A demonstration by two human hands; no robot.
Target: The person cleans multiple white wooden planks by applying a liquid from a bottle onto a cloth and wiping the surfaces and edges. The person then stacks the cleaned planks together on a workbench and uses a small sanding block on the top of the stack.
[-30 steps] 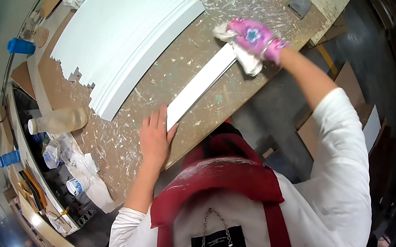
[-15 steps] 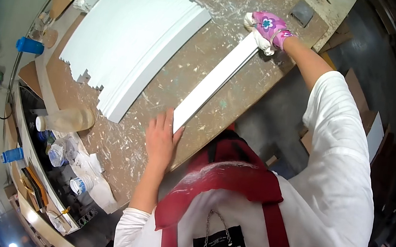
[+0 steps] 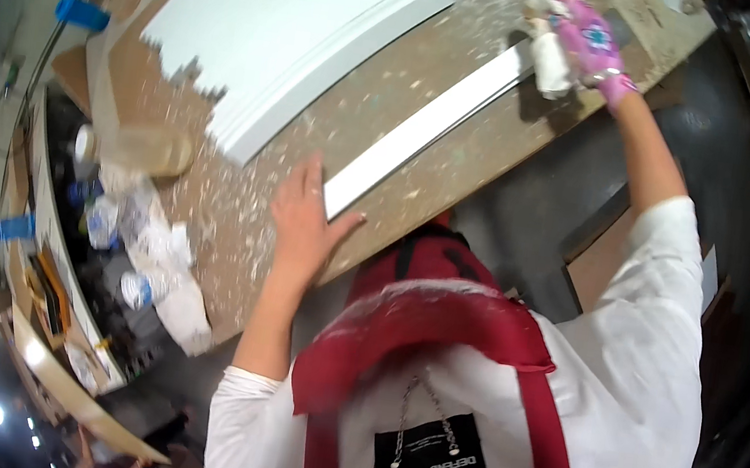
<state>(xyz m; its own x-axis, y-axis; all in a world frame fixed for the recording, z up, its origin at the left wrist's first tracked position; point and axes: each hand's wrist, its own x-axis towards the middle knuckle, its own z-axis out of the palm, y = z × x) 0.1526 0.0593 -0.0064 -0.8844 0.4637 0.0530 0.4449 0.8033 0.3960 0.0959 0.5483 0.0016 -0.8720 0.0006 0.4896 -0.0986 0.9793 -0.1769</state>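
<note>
A long white strip (image 3: 426, 132) lies slantwise across the paint-specked workbench (image 3: 369, 101). My bare left hand (image 3: 303, 215) rests at the strip's near end, fingers stretched out and thumb apart. My right hand (image 3: 591, 43), in a pink flowered glove, grips a crumpled white cloth (image 3: 550, 58) near the strip's far end. The cloth looks raised off the strip, with a shadow under it. To the left of the strip lies a broad stack of white strips (image 3: 297, 34), side by side with uneven ends.
A cloudy plastic bottle (image 3: 144, 150) lies at the bench's left side. Beside it are a crumpled white sheet (image 3: 166, 273) and a clear plastic cup (image 3: 140, 288). A blue container (image 3: 82, 13) stands farther left. Beyond the bench's right edge is grey floor (image 3: 539, 213) with cardboard (image 3: 604, 259).
My right hand has moved farther out and right with the cloth, lifting off the strip. My left hand's fingers have spread a little. The view has shifted.
</note>
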